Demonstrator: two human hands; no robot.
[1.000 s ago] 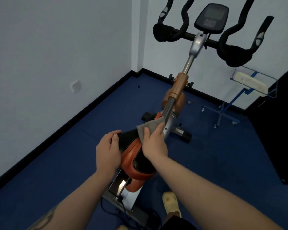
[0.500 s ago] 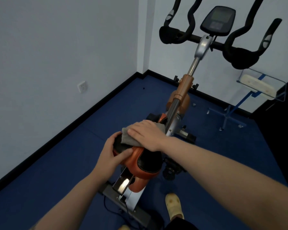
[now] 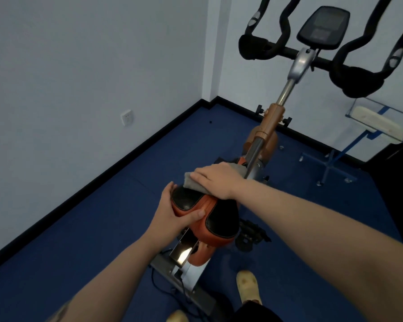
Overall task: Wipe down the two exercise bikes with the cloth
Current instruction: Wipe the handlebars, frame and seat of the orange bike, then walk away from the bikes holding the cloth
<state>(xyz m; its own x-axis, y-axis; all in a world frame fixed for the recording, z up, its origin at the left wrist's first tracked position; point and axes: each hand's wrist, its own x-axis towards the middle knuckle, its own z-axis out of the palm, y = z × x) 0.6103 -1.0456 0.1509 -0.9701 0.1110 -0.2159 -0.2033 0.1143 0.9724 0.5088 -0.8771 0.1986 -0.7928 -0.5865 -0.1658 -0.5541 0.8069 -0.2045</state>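
A: Where do the hands stand relative to the saddle (image 3: pixel 209 217)?

B: The right hand (image 3: pixel 215 182) lies flat on the grey cloth (image 3: pixel 192 183), fingers straight, pressing it onto the front of the saddle. The left hand (image 3: pixel 173 211) grips the saddle's left flank, thumb across the orange side panel, fingers curled round the far edge. The hands are apart, one on each side of the saddle's nose.

A: And the task's thing?

B: The cloth sits on the saddle's nose, under the right palm, just behind the seat post (image 3: pixel 254 156). Only one exercise bike (image 3: pixel 269 129) is in view; the second cannot be seen.

A: How should the step be done well?

B: In the operator's judgement, keep the palm flat so the whole cloth bears on the surface. Draw it along the saddle from nose to rear in overlapping passes. The left hand should brace the saddle against swivel. The handlebars (image 3: pixel 335 56) and console (image 3: pixel 321 25), well ahead of the saddle, appear not yet wiped.

A: What differs from half a second earlier?

B: Little. The right hand has kept its flat pose on the cloth; the left thumb has shifted slightly further onto the side panel.
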